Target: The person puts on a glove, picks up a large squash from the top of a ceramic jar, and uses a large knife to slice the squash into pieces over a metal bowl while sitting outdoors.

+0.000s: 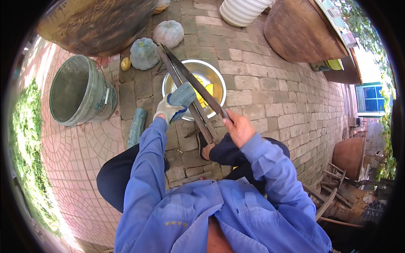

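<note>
My left hand [167, 108], in a white work glove with blue coating, grips a grey-green squash piece [183, 95] against a hinged lever cutter. The cutter's slotted wooden base [202, 121] slants across a steel bowl [222, 77]. Bare, my right hand [239, 127] is closed around the near end of the cutter's dark blade arm [198, 84]. That arm is raised at an angle, joined to the base at the far end. Yellow squash slices [208, 89] lie in the bowl, partly hidden by the cutter. A longer squash section [137, 127] rests on the bricks by my left forearm.
A green-grey bucket [110, 98] stands at the left. Two round pumpkins [145, 53] and a small yellow fruit or vegetable [126, 64] sit beyond the bowl. Large brown vats [300, 31] and a ribbed white container [243, 11] stand farther off. Broken wooden furniture [329, 193] lies at right.
</note>
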Action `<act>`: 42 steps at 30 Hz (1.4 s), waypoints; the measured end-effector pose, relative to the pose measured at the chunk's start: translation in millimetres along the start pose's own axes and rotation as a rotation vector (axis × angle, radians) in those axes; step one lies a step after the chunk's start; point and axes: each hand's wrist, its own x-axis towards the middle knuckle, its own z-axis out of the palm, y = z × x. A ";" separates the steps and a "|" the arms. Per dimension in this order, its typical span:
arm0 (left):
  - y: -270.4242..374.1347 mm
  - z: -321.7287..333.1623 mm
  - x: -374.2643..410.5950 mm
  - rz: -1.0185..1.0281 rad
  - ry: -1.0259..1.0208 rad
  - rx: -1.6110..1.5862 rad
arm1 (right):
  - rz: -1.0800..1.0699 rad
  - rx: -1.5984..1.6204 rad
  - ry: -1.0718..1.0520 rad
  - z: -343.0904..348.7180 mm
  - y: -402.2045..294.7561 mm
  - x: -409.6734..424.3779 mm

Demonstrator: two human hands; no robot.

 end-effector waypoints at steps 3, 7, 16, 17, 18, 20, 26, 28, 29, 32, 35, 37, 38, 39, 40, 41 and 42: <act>-10.4 0.1 -2.5 0.022 0.034 0.061 | -0.013 -0.109 0.168 46.8 32.7 -16.2; -23.1 -7.4 -6.0 0.008 0.055 0.028 | -0.113 0.091 0.196 107.7 93.4 -17.7; -0.7 -13.2 -16.0 0.015 0.052 -0.038 | 0.076 0.341 0.074 79.5 75.2 -11.9; -5.5 -11.3 -12.6 0.055 0.053 -0.050 | 0.110 0.375 0.051 60.2 64.5 -7.8; -4.8 -7.9 -12.3 0.067 0.055 -0.049 | 0.105 0.350 0.007 34.3 47.9 -3.9; -2.1 -1.3 -12.2 0.086 0.061 -0.044 | 0.141 0.265 -0.106 -16.5 -2.9 1.6; 6.8 2.4 2.7 0.035 0.031 0.037 | -0.133 -0.259 0.115 22.5 -0.1 -13.7; 0.6 1.2 1.6 0.052 0.042 0.098 | -0.172 -0.262 0.174 50.6 23.3 -21.5; -2.5 0.0 0.0 0.063 0.048 0.128 | -0.163 -0.227 0.160 54.7 30.5 -21.5; 1.1 -4.5 -7.8 0.026 -0.005 -0.018 | -0.152 -0.158 0.162 58.0 39.7 -21.2; 0.9 -6.7 -12.0 0.035 0.030 0.064 | -0.202 -0.123 0.226 87.5 83.1 -16.2; 9.2 -4.7 -15.9 0.015 0.015 0.040 | -0.211 -0.057 0.250 99.5 90.8 -18.1; 14.7 -4.3 -14.7 0.015 0.007 -0.012 | -0.158 -0.035 0.231 102.4 96.3 -17.7; 14.2 -3.8 -16.1 0.009 -0.005 -0.061 | -0.171 -0.032 0.226 109.3 100.5 -19.8; 8.5 -10.6 -11.6 0.013 -0.029 -0.038 | -0.193 -0.035 0.229 115.9 106.7 -18.0; 1.8 -13.3 -10.0 0.012 -0.031 0.010 | -0.216 -0.039 0.233 123.6 112.2 -15.2; 8.1 -12.2 -6.7 0.023 -0.035 0.055 | -0.204 0.029 0.249 136.2 121.5 -15.7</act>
